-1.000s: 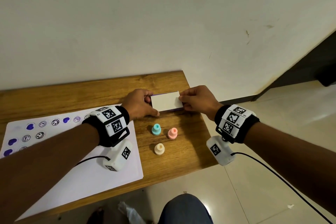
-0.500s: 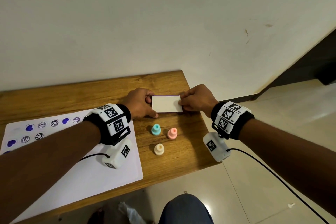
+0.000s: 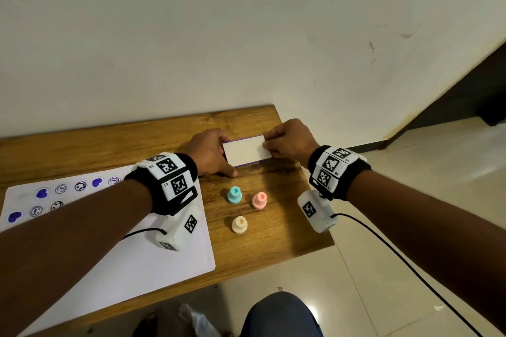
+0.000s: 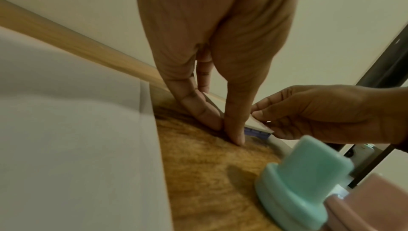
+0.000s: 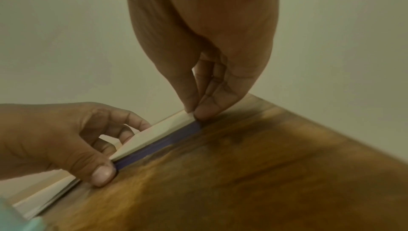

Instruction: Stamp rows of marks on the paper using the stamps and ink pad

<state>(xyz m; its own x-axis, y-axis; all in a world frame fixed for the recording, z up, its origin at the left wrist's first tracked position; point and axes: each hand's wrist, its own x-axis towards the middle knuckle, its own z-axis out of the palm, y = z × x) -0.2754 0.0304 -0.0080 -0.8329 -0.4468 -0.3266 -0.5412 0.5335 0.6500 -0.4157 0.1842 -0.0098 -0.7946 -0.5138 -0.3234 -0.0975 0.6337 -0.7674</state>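
Observation:
The ink pad [image 3: 247, 150], a flat box with a white lid and a purple base, lies near the table's far right corner. My left hand [image 3: 210, 153] grips its left end, thumb down at the near corner. My right hand [image 3: 287, 139] pinches the lid's right corner. In the right wrist view the white lid [image 5: 159, 133] sits over the purple base [image 5: 165, 144], with my right hand [image 5: 198, 110] pinching its far corner. Three small stamps stand in front of the pad: teal [image 3: 234, 195], pink [image 3: 259, 200] and cream [image 3: 239, 224]. The white paper [image 3: 137, 254] lies to the left, carrying rows of blue marks.
The wooden table [image 3: 287, 232] ends just right of the stamps, and a pale wall stands right behind it. Wrist camera cables hang off both arms. My knee [image 3: 279, 314] shows below the front edge. The teal stamp [image 4: 302, 179] stands close to my left hand.
Both hands have kept their hold on the ink pad. The pad has shifted slightly between them, and its purple edge shows more along the front now.

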